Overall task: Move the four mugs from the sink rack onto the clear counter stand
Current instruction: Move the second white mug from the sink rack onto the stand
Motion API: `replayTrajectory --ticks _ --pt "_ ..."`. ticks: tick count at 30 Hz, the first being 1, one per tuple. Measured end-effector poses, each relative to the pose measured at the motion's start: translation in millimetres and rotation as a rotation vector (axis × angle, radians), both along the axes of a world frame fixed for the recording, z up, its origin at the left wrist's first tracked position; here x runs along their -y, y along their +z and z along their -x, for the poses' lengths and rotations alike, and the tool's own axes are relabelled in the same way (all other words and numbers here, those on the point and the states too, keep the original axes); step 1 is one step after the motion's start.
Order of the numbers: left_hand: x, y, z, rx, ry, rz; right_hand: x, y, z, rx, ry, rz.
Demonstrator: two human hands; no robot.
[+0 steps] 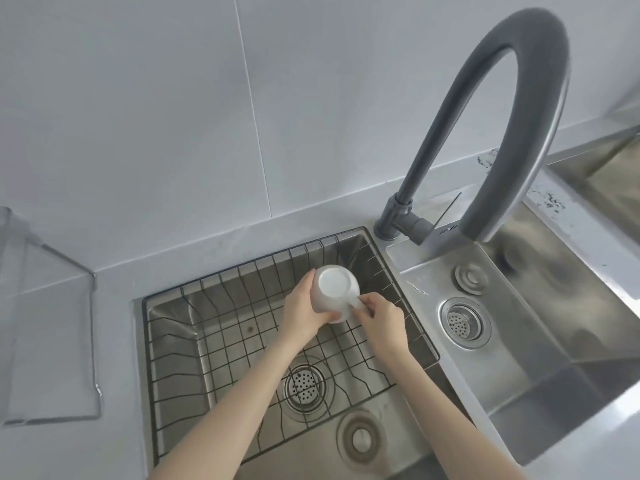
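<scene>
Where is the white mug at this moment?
In the head view the white mug is upside down over the back right of the wire sink rack, held between the left hand and right hand, left of the faucet.

Two bare forearms come in from the bottom edge, each ending in a bare hand: the left hand (302, 311) and the right hand (380, 318). No sleeves show, and no rings or watch, as far as the soft picture allows.
</scene>
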State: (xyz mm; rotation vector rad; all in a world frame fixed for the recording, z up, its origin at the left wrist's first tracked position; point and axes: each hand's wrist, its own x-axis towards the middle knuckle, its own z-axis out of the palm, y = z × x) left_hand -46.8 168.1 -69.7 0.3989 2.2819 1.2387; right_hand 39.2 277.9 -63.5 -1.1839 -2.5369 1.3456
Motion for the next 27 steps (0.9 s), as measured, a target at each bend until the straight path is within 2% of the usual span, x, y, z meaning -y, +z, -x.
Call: replayTrajectory --ticks 5,12,20,24,27 --pt "14 29 0 -0.080 0.064 -0.015 3 29 3 -0.097 0.036 -0.003" --pt "82 128 -16 -0.361 0.318 -0.021 47 125 20 -0.314 0.282 0.046" --pt "213 218 -25 -0.602 0.572 0.105 162 216 55 -0.474 0.603 0.133" --pt "296 236 -28 -0.647 0.689 -0.011 241 244 76 -0.507 0.766 0.179" --pt "362 243 -32 -0.585 0.759 -0.110 298 252 91 -0.480 0.865 0.221"
